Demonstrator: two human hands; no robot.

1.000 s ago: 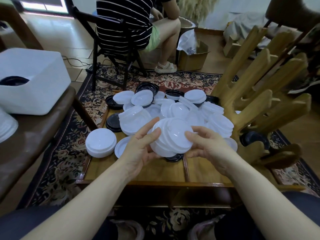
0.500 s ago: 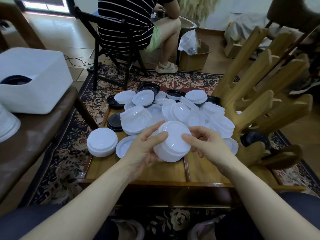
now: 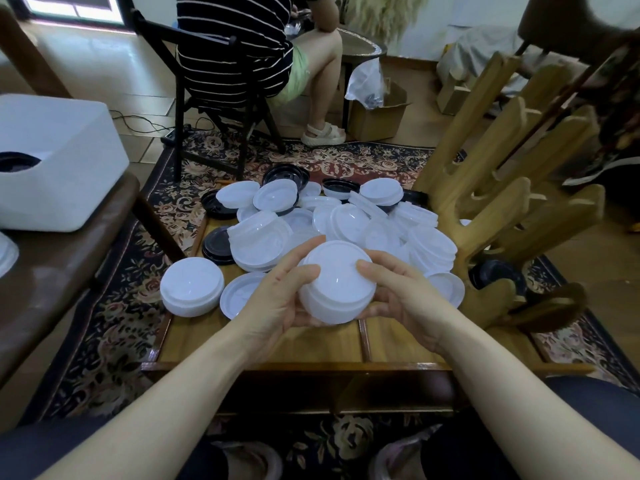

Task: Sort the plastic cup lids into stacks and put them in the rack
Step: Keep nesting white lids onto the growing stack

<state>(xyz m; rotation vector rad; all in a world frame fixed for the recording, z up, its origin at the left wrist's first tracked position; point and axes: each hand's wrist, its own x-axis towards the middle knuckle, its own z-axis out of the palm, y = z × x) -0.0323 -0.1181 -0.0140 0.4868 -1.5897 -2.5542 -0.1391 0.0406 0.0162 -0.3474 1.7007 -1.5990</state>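
Far left: a white box (image 3: pixel 52 161) rests on a dark brown bench (image 3: pixel 62 258). Beside the bench, a low wooden table (image 3: pixel 263 348) stands on a patterned rug (image 3: pixel 114 327). Near-left on the table: a finished stack of white lids (image 3: pixel 191 286), apart from the rest, with a single white lid (image 3: pixel 242 294) lying flat just beside it. Centre: the left hand (image 3: pixel 277 299) and the right hand (image 3: pixel 398 292) hold a white lid stack (image 3: pixel 337 282) between them, raised above the near part of the table; the fingers of each hand curl round its side, thumbs pressed on the top rim. Behind: a loose heap of white lids (image 3: pixel 346 220), with some black lids (image 3: pixel 216 242) at its left and far edges. Right: the wooden rack (image 3: pixel 491 209), its slanted prongs rising to the far right, a black lid (image 3: pixel 498 275) within its base. Far centre: a seated person in a striped top (image 3: pixel 239 39) on a black chair (image 3: pixel 194 98).
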